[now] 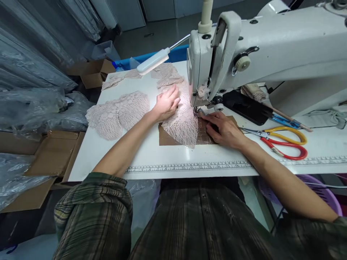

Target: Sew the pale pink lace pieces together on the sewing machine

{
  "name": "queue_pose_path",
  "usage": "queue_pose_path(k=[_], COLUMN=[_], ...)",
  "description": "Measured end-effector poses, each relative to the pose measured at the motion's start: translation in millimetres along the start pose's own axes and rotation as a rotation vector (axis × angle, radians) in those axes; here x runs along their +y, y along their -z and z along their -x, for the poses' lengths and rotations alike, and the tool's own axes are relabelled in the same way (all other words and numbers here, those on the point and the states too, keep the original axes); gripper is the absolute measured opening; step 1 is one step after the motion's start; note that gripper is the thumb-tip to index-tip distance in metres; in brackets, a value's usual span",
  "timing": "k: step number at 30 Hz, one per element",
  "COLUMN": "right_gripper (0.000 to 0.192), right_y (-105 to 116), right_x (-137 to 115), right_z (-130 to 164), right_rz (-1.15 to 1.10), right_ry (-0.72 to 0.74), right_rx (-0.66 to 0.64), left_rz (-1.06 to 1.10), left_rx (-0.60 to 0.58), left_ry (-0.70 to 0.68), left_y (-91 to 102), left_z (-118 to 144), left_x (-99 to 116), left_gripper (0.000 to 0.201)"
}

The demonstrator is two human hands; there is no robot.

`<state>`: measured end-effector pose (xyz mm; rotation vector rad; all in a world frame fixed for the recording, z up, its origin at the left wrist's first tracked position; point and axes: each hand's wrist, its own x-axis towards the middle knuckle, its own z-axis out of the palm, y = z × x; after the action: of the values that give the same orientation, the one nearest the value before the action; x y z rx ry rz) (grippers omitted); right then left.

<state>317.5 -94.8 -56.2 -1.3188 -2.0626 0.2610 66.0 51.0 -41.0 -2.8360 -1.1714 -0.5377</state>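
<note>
Lace piece (pixel 182 124) under sewing machine (pixel 217 61); lace pile (pixel 118 113) left; scissors (pixel 282 139) right; ruler (pixel 189 168) along table (pixel 89 159) front edge.

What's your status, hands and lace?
Left hand flat on lace. Right hand pressing it beside needle. Scissors right, clear.
</note>
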Motion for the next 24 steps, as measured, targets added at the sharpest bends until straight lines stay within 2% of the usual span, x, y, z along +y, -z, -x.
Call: queue_pose_path(k=[3, 7, 11, 14, 19, 22, 24], right_gripper=[0.038, 0.039, 0.039, 0.039, 0.029, 0.023, 0.031], right_y=[0, 1, 1, 2, 9, 10, 8], right_x=[0, 0, 0, 0, -5, -13, -18], right_z=[0, -1, -2, -4, -3, -1, 0], right_rz=[-0.012, -0.015, -0.043, -0.069, -0.155, -0.287, -0.329], right_ry=[-0.002, -0.002, -0.005, 0.000, 0.051, 0.155, 0.202], right_rx=[-0.012, -0.018, -0.018, -0.023, -0.052, -0.114, -0.162], left_rz=[0.030, 0.207, 0.475, 0.598, 0.617, 0.635, 0.635], left_rx=[0.025, -0.001, -0.056, -0.069, -0.076, 0.000, 0.066], left_ry=[0.025, -0.246, -0.443, -0.431, -0.347, -0.306, -0.279], left_y=[13.9, 28.8, 30.1, 27.1, 25.4, 24.7, 23.7], left_z=[17, 47, 65, 70, 71, 71, 71], left_x=[17, 51, 65, 64, 66, 72, 75], left_gripper=[0.049, 0.033, 0.020, 0.018, 0.013, 0.014, 0.015])
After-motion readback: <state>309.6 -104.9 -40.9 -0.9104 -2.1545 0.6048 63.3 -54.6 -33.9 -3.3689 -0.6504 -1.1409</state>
